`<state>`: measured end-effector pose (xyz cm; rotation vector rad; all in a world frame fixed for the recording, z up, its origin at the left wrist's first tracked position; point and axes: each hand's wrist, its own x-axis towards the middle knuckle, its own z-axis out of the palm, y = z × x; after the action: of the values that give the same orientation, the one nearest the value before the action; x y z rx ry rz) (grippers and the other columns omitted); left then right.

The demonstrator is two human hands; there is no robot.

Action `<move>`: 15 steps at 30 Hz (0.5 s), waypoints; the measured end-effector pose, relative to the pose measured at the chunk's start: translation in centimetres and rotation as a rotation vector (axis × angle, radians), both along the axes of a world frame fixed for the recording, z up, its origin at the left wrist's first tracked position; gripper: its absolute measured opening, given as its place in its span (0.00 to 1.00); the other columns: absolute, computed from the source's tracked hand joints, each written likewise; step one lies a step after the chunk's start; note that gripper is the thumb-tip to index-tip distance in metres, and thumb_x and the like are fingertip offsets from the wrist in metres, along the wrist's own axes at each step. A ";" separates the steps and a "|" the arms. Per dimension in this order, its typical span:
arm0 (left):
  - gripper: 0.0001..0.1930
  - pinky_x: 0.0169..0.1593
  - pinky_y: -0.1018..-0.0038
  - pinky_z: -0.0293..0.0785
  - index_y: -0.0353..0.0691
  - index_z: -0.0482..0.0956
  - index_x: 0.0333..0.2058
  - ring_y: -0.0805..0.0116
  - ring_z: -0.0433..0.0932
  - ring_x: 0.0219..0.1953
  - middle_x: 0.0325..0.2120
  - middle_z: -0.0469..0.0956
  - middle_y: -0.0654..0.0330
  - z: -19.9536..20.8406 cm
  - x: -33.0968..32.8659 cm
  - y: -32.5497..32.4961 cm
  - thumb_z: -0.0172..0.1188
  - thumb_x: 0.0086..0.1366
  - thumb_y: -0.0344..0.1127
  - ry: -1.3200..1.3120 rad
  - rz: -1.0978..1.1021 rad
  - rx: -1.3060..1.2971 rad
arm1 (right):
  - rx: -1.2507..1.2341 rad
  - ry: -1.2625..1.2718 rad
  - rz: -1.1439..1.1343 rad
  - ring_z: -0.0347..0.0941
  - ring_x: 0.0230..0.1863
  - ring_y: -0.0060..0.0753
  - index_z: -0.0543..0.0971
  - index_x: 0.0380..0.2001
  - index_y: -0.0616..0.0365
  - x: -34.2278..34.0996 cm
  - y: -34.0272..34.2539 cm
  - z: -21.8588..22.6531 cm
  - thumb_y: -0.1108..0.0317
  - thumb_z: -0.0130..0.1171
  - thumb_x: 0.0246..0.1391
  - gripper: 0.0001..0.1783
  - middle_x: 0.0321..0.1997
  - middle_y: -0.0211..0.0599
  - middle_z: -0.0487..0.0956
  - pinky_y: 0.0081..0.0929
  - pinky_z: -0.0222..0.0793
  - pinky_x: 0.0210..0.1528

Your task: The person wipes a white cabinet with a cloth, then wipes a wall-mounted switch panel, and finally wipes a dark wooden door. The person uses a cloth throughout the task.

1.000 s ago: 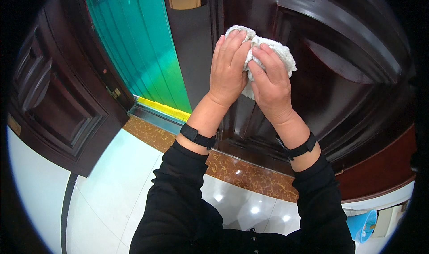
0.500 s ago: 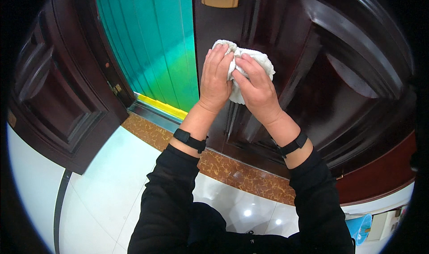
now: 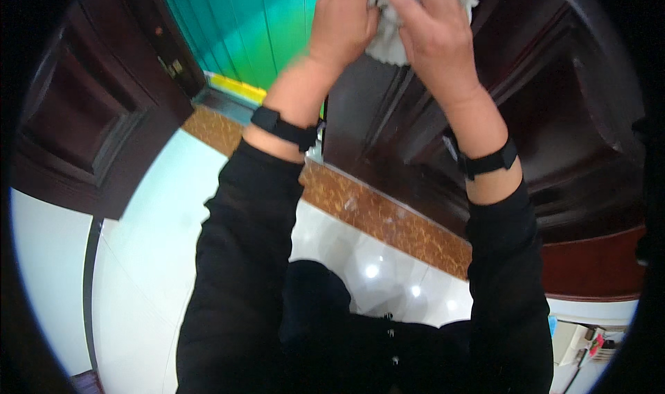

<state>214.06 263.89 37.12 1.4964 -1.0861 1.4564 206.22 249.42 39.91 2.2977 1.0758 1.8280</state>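
A crumpled white cloth (image 3: 389,46) is up at the top edge of the picture, against the dark brown glossy door panel (image 3: 374,110). My right hand (image 3: 440,47) grips it from the right, thumb and fingers curled into the folds. On the cloth's left side my left hand (image 3: 343,23) is closed against it, its fingertips cut off by the picture's upper edge. Both wrists wear black bands, below which come black sleeves.
Another dark door leaf (image 3: 69,130) stands to the left. Between the two is a green panel (image 3: 242,27) with a yellow strip at its foot. A brown marbled threshold (image 3: 381,207) borders white floor tiles (image 3: 152,255). Small items (image 3: 589,345) sit at the lower right.
Both hands have moved up with the cloth, partly out of the picture. The view has shifted, and the blue container at the lower right is now mostly hidden.
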 end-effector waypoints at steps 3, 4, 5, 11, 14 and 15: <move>0.22 0.68 0.56 0.60 0.35 0.71 0.57 0.41 0.66 0.64 0.59 0.70 0.44 -1.4 0.2 0.0 0.55 0.63 0.26 -0.001 0.001 -0.031 | 0.004 -0.028 0.051 0.73 0.58 0.48 0.80 0.41 0.60 0.4 0.4 -1.1 0.75 0.59 0.49 0.13 0.53 0.45 0.77 0.41 0.70 0.58; 0.22 0.68 0.55 0.60 0.35 0.71 0.57 0.41 0.66 0.64 0.59 0.71 0.44 -2.1 0.3 0.1 0.56 0.63 0.26 0.018 0.009 -0.037 | 0.002 -0.013 0.061 0.73 0.58 0.48 0.80 0.41 0.60 0.4 0.5 -1.6 0.74 0.59 0.49 0.13 0.53 0.45 0.77 0.41 0.70 0.58; 0.22 0.68 0.55 0.60 0.35 0.71 0.57 0.41 0.67 0.64 0.59 0.71 0.44 -2.7 0.4 0.2 0.56 0.63 0.27 0.010 0.010 -0.034 | -0.003 -0.011 0.071 0.73 0.58 0.48 0.80 0.41 0.60 0.5 0.5 -2.0 0.74 0.59 0.49 0.13 0.53 0.44 0.77 0.41 0.70 0.57; 0.24 0.68 0.54 0.60 0.35 0.69 0.58 0.41 0.66 0.64 0.60 0.70 0.43 -7.2 0.4 0.8 0.56 0.63 0.28 0.085 0.051 -0.024 | 0.009 0.095 0.095 0.73 0.59 0.48 0.79 0.39 0.60 0.9 1.5 -5.6 0.73 0.61 0.46 0.13 0.54 0.43 0.76 0.42 0.70 0.57; 0.24 0.67 0.53 0.60 0.34 0.68 0.58 0.39 0.66 0.64 0.60 0.68 0.41 -9.7 0.4 1.3 0.56 0.63 0.28 0.126 0.104 0.003 | -0.005 0.231 0.092 0.72 0.59 0.50 0.78 0.38 0.62 0.4 1.3 -7.2 0.73 0.61 0.46 0.13 0.55 0.45 0.75 0.44 0.69 0.59; 0.24 0.67 0.53 0.60 0.34 0.68 0.58 0.39 0.66 0.63 0.60 0.68 0.41 -10.5 0.4 1.4 0.56 0.63 0.28 0.145 0.108 0.002 | -0.005 0.244 0.101 0.72 0.60 0.50 0.78 0.39 0.62 0.4 1.4 -7.7 0.73 0.61 0.47 0.13 0.55 0.45 0.75 0.44 0.69 0.59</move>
<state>214.43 265.27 26.58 1.6567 -0.9321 1.3948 206.59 250.87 32.19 2.5594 1.2443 1.6020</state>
